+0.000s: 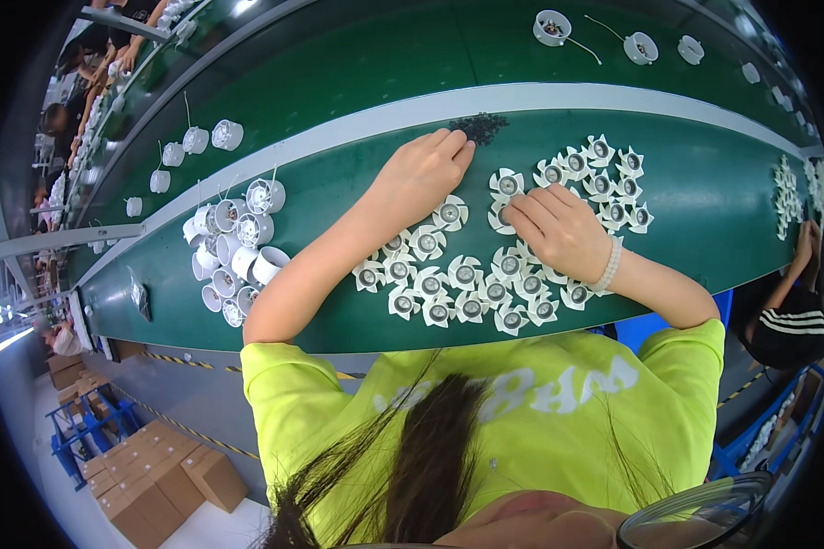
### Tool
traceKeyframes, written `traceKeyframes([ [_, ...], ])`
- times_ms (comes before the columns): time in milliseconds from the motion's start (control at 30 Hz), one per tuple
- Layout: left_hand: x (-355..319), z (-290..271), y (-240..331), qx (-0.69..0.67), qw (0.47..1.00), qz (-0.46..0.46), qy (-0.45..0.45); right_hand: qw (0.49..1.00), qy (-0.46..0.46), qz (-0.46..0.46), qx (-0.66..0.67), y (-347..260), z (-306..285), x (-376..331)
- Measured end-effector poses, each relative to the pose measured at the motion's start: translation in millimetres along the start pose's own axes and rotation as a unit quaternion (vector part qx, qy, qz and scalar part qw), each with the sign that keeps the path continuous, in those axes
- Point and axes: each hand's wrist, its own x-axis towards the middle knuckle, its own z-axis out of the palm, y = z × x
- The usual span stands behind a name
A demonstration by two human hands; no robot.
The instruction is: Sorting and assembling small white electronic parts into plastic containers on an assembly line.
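My left hand (426, 174) reaches to the far side of the green bench, its fingers pinched together at the edge of a pile of small black parts (482, 126). Whatever lies between those fingertips is too small to make out. Closer to me on the right, my right hand (566, 233) has its fingers curled and closed on the edge of a white fan wheel (499, 219). Many similar white fan wheels (464, 273), each with a round grey centre, lie flat around and below both hands. Another fan wheel (506, 183) sits just beyond the right fingertips.
White cylindrical housings (247, 261) are heaped left of my left forearm, near a small clear bag (138, 295). Beyond a pale rail (384, 119), a green belt (384, 64) carries more housings (227, 134). At far right, another person's arm (804, 252) reaches to the bench.
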Motion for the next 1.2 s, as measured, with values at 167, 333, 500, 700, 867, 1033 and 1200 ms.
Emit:
traceKeyframes([
  [167, -2.0, 5.1, -8.2, -0.007, 1.000, -0.003, 0.015, 1.000, -0.001, -0.015, -0.006, -3.4, -4.5, 1.2],
  [333, -17.5, -9.4, -13.3, -0.049, 0.997, -0.045, 0.037, 1.000, -0.007, -0.018, -0.023, -11.0, -9.9, 1.8],
  [500, -56.7, -59.2, 6.2, -0.235, 0.963, -0.124, -0.039, 0.999, -0.039, 0.002, 0.017, -7.3, -14.3, 6.6],
  [700, -85.4, -41.0, 22.5, -0.212, 0.972, -0.100, -0.006, 0.998, -0.064, -0.003, 0.020, -1.7, -5.2, 25.4],
  [867, -88.9, -37.6, 22.3, -0.202, 0.976, -0.081, 0.026, 0.999, -0.012, 0.011, 0.035, 15.2, 2.0, 42.0],
  [1033, -91.7, -37.0, 21.9, -0.199, 0.978, -0.060, 0.034, 0.998, 0.033, 0.032, 0.035, 43.0, 22.8, 55.4],
  [1200, -94.3, -33.0, 24.4, -0.172, 0.983, -0.048, 0.035, 0.998, 0.055, 0.011, 0.009, 51.6, 36.0, 61.5],
])
